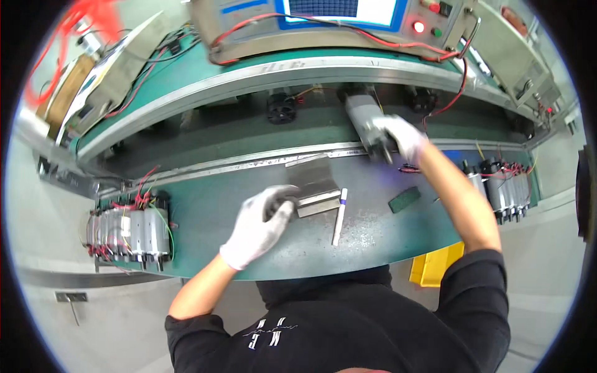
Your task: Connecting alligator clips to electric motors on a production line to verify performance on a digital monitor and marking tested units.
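Observation:
White gloves cover both of my hands. My right hand is closed round the lower end of a grey cylindrical motor, which tilts at the edge of the lower shelf, its shaft pointing down toward me. Over the bench, my left hand curls its fingers round a dark round part; the glove hides some of it. Right beside that part lies a dark metal block with a pale front edge. A white marker pen with a blue band rests against the block's right side.
Several grey motors with wires stand at the left end, and more motors at the right. A green pad lies on the bench. Overhead, a shelf holds a test instrument with red leads. A yellow bin sits below.

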`<state>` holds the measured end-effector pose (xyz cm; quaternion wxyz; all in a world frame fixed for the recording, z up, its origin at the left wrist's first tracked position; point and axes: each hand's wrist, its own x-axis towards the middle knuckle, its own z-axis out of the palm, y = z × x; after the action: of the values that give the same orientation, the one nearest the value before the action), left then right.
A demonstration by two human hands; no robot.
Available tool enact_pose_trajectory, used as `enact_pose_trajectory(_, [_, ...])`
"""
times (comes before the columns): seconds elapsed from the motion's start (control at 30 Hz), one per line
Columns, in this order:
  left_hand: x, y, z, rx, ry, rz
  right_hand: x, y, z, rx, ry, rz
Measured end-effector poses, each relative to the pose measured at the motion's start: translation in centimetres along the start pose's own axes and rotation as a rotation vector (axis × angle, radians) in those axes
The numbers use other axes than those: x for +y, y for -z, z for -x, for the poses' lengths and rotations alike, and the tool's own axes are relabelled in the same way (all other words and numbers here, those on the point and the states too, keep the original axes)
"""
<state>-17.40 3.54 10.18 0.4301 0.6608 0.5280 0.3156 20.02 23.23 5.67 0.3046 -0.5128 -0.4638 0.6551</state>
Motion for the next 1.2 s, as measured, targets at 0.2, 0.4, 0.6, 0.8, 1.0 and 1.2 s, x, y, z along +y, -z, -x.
enact_pose_trajectory(0.2, [1.3,-11.3,3.1,-0.382,0.119,1.134,0.4,-9.4,22.4,0.201,0.369,0.733])
enact_pose_trajectory(0.4, [0.5,-17.3,8.4,-0.209,-0.428,1.026,1.4,-14.9,34.6,0.302,0.704,1.154])
enact_pose_trajectory(0.6, [2.9,-8.4,10.8,-0.031,-0.058,1.273,10.1,-15.8,33.9,0.095,0.197,-0.459])
enact_pose_trajectory(0.8, [-0.8,-4.1,9.7,0.311,-0.389,0.742,9.5,-16.3,26.3,0.205,0.635,0.238])
enact_pose_trajectory(1.0, [0.3,-3.9,8.1,0.445,-0.625,0.687,3.8,-15.2,24.4,0.102,0.76,0.257])
enact_pose_trajectory(1.2, [-0.4,-3.4,7.6,0.534,-0.896,0.525,2.0,-13.8,22.9,0.121,1.104,0.493])
